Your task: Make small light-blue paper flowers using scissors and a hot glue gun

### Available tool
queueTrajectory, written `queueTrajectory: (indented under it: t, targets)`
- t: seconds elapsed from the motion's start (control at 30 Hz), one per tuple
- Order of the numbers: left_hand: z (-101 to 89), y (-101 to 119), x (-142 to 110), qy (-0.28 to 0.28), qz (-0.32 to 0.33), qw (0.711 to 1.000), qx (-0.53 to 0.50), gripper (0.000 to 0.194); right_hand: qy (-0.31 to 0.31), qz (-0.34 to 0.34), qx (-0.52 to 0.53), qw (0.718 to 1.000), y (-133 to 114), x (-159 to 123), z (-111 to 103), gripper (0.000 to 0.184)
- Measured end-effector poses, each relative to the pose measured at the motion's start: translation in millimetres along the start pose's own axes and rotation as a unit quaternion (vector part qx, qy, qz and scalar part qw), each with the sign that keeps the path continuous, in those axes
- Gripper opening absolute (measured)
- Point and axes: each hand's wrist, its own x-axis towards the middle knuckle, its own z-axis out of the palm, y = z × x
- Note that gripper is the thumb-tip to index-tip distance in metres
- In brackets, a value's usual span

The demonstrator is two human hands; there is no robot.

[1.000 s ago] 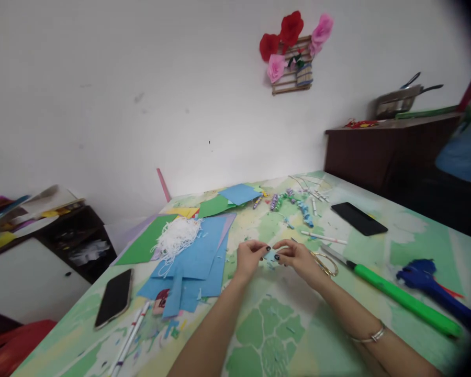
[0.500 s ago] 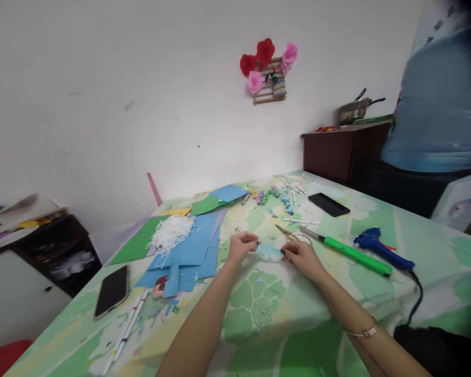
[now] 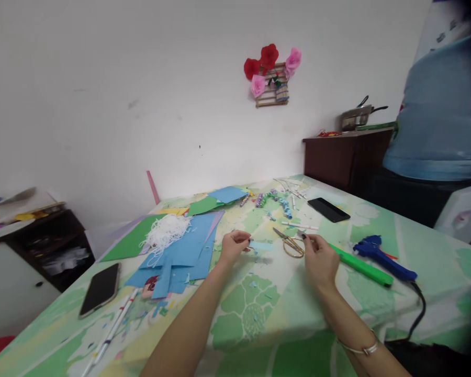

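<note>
My left hand [image 3: 234,246] pinches one end of a small light blue paper strip [image 3: 262,245], which sticks out to the right over the tablecloth. My right hand [image 3: 321,259] is closed with thumb and fingertips together, just right of the gold-handled scissors [image 3: 292,246]. It covers the front part of the green utility knife [image 3: 363,266]; whether the fingers grip anything is hidden. Beyond that hand lies a white marker [image 3: 298,225].
Blue paper sheets [image 3: 200,241] with a heap of white string [image 3: 167,233] lie left. Phones [image 3: 100,289] [image 3: 328,209] rest on both sides. A blue glue gun [image 3: 384,257] with a cord is at right. Curled paper coils [image 3: 286,208] and scraps lie farther back.
My right hand has let go of the paper strip and moved right, over the front of the knife. The left hand keeps the strip and has shifted slightly left.
</note>
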Motion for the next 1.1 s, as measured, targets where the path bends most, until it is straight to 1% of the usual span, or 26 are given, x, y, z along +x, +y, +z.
queueTrajectory:
  t: [0.1, 0.17, 0.23, 0.3, 0.33, 0.37, 0.4, 0.43, 0.47, 0.5, 0.53, 0.57, 0.6, 0.7, 0.77, 0.83, 0.87, 0.9, 0.97, 1.03, 1.1]
  targets:
    - [-3.6, -4.9, 4.8, 0.026, 0.009, 1.000, -0.009, 0.018, 0.068, -0.017, -0.012, 0.997, 0.0, 1.2, -2.4, 0.033]
    - [-5.4, -6.3, 6.8, 0.033, 0.014, 0.999, -0.015, 0.019, 0.100, -0.039, -0.015, 0.994, 0.6, 2.4, -3.3, 0.031]
    - [-5.0, -5.6, 6.8, 0.032, 0.020, 0.999, -0.018, 0.022, 0.110, -0.076, -0.025, 0.991, 0.7, 2.8, -3.1, 0.025]
    - [-1.7, -3.0, 4.3, 0.027, 0.027, 0.999, -0.022, 0.025, 0.093, -0.120, -0.035, 0.988, 0.1, 2.0, -1.2, 0.019]
    - [1.2, -1.1, 2.2, 0.022, 0.032, 0.999, -0.024, 0.025, 0.066, -0.143, -0.028, 0.987, -0.6, 1.1, 0.4, 0.017]
    - [4.6, 1.1, -0.4, 0.017, 0.037, 0.999, -0.027, 0.026, 0.022, -0.162, -0.008, 0.987, -1.3, -0.1, 2.3, 0.016]
    - [8.6, 3.3, -3.5, 0.009, 0.045, 0.999, -0.029, 0.025, -0.037, -0.168, 0.027, 0.985, -2.2, -1.4, 4.5, 0.016]
    - [12.7, 5.5, -6.8, -0.002, 0.051, 0.998, -0.030, 0.024, -0.106, -0.159, 0.072, 0.979, -3.0, -2.9, 6.6, 0.016]
    - [16.9, 7.6, -10.4, -0.014, 0.059, 0.998, -0.032, 0.024, -0.180, -0.135, 0.120, 0.967, -4.0, -4.3, 8.4, 0.017]
    - [20.9, 9.2, -13.9, -0.027, 0.066, 0.997, -0.033, 0.024, -0.247, -0.102, 0.167, 0.949, -5.0, -5.5, 9.8, 0.020]
    - [24.6, 10.5, -17.3, -0.038, 0.071, 0.996, -0.034, 0.024, -0.295, -0.066, 0.210, 0.930, -6.1, -6.4, 10.5, 0.023]
    - [27.7, 11.3, -20.4, -0.048, 0.072, 0.996, -0.032, 0.024, -0.325, -0.034, 0.249, 0.912, -7.4, -7.1, 10.5, 0.026]
    - [30.3, 11.7, -23.1, -0.059, 0.072, 0.995, -0.028, 0.024, -0.337, -0.011, 0.285, 0.897, -8.9, -7.3, 9.8, 0.027]
    - [35.3, 10.9, -28.6, -0.081, 0.067, 0.994, -0.010, 0.022, -0.342, 0.025, 0.371, 0.863, -14.3, -7.1, 4.1, 0.022]
    - [37.0, 9.9, -30.6, -0.081, 0.062, 0.995, -0.001, 0.022, -0.365, 0.051, 0.410, 0.834, -17.8, -7.2, -0.1, 0.020]
    - [38.0, 9.6, -31.9, -0.063, 0.055, 0.996, 0.010, 0.022, -0.388, 0.081, 0.436, 0.808, -19.7, -7.7, -2.4, 0.019]
    - [38.4, 10.0, -32.4, -0.054, 0.050, 0.997, 0.014, 0.023, -0.389, 0.089, 0.440, 0.804, -19.8, -8.0, -2.5, 0.019]
    - [38.8, 10.7, -32.9, -0.045, 0.042, 0.998, 0.014, 0.024, -0.381, 0.091, 0.435, 0.811, -19.3, -8.3, -1.9, 0.019]
    - [39.3, 13.4, -33.8, -0.041, 0.014, 0.999, -0.005, 0.029, -0.350, 0.080, 0.403, 0.842, -17.3, -8.5, 0.6, 0.016]
    - [39.4, 16.6, -34.0, -0.063, -0.027, 0.997, -0.047, 0.033, -0.326, 0.064, 0.367, 0.869, -15.2, -8.6, 3.6, 0.012]
    - [39.0, 18.6, -33.0, -0.098, -0.057, 0.991, -0.071, 0.035, -0.324, 0.052, 0.352, 0.877, -14.0, -8.8, 6.0, 0.010]
